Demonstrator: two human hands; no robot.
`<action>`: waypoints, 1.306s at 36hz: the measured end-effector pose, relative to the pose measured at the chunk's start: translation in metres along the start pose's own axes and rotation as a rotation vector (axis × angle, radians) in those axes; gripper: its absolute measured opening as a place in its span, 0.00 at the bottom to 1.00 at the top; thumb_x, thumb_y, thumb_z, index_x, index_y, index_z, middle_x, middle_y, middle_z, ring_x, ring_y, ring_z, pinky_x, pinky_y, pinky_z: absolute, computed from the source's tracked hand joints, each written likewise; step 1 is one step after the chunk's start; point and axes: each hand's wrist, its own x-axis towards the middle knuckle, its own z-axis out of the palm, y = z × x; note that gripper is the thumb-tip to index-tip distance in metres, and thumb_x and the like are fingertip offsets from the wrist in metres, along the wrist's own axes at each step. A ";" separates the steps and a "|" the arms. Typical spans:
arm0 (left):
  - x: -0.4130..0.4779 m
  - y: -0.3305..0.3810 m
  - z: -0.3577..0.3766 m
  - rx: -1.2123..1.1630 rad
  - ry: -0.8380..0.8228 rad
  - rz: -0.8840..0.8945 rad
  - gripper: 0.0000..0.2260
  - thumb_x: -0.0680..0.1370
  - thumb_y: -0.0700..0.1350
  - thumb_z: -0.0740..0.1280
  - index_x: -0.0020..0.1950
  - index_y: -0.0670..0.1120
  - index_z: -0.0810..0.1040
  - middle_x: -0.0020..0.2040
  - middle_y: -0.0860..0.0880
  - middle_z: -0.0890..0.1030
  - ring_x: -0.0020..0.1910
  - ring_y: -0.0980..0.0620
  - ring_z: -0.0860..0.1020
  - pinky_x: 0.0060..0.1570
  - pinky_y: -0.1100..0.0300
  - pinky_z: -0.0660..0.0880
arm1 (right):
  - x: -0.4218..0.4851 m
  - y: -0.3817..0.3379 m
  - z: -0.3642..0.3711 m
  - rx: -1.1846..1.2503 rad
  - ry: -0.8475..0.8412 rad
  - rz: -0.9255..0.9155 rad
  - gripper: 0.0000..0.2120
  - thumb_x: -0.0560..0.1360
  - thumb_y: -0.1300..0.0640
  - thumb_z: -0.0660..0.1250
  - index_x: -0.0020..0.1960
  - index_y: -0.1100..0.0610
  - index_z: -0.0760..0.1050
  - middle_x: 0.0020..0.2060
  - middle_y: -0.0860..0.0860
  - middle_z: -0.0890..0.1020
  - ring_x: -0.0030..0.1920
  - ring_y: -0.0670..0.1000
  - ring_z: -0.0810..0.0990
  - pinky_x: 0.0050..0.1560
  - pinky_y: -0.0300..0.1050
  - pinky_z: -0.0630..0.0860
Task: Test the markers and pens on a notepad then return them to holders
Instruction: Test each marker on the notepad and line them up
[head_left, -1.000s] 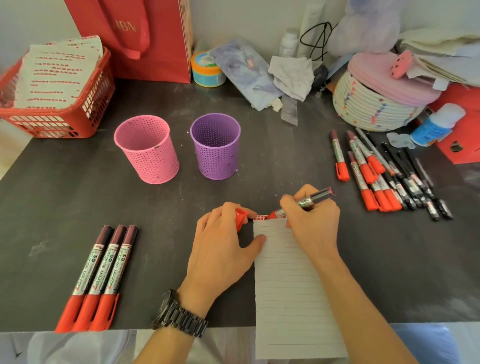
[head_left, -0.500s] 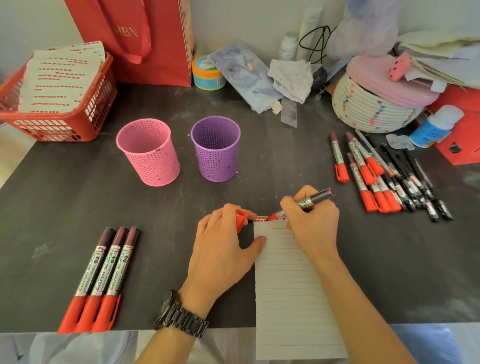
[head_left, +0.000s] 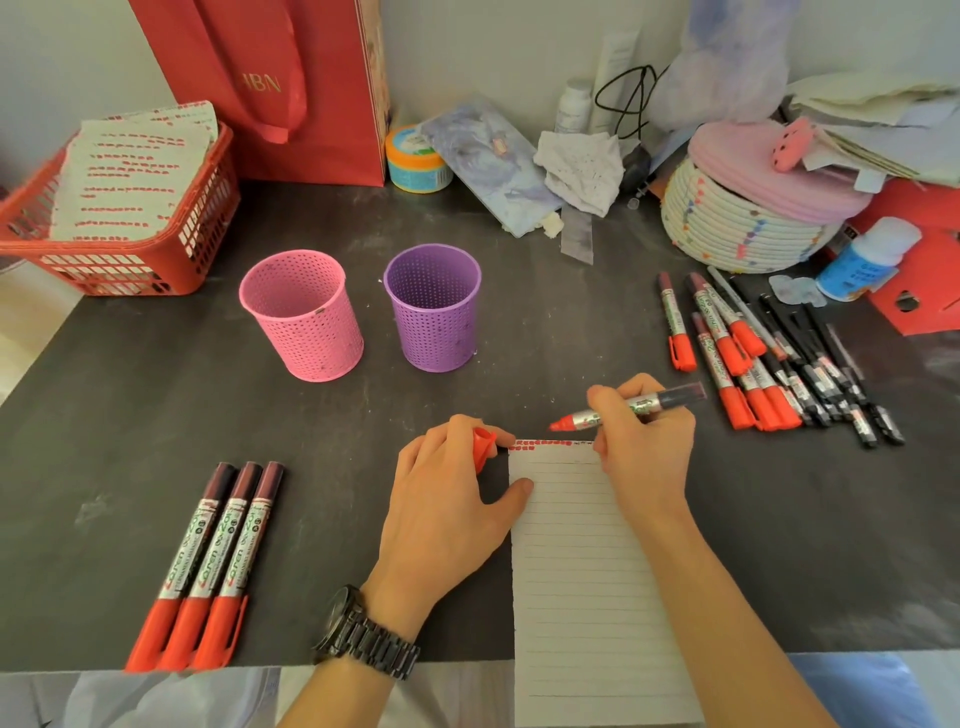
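Right hand (head_left: 647, 447) grips the uncapped marker (head_left: 623, 408), whose wet tip could smear the nearby left hand (head_left: 447, 499) pinching its cap (head_left: 483, 447).

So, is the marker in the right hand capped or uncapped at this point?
Uncapped: the marker in the right hand shows a bare red tip, and the left hand holds a red cap.
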 end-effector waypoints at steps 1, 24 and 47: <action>0.000 0.000 0.000 -0.001 -0.002 0.001 0.18 0.72 0.64 0.71 0.55 0.66 0.66 0.51 0.73 0.66 0.56 0.68 0.60 0.64 0.63 0.55 | 0.000 0.000 0.000 0.016 -0.002 -0.001 0.15 0.71 0.55 0.69 0.29 0.49 0.69 0.20 0.48 0.72 0.22 0.45 0.70 0.25 0.37 0.68; -0.008 -0.003 -0.003 -0.232 0.096 -0.004 0.14 0.74 0.68 0.50 0.51 0.64 0.68 0.47 0.64 0.75 0.50 0.64 0.74 0.45 0.67 0.70 | -0.034 -0.011 -0.045 0.482 -0.156 0.214 0.14 0.80 0.60 0.62 0.39 0.52 0.79 0.33 0.61 0.83 0.24 0.53 0.73 0.25 0.40 0.70; -0.013 0.000 -0.013 -0.308 0.035 0.033 0.13 0.73 0.67 0.58 0.57 0.73 0.71 0.52 0.71 0.78 0.47 0.60 0.79 0.42 0.72 0.72 | -0.037 -0.005 -0.039 0.228 -0.099 0.128 0.23 0.70 0.32 0.70 0.30 0.49 0.74 0.27 0.54 0.78 0.24 0.49 0.71 0.26 0.39 0.69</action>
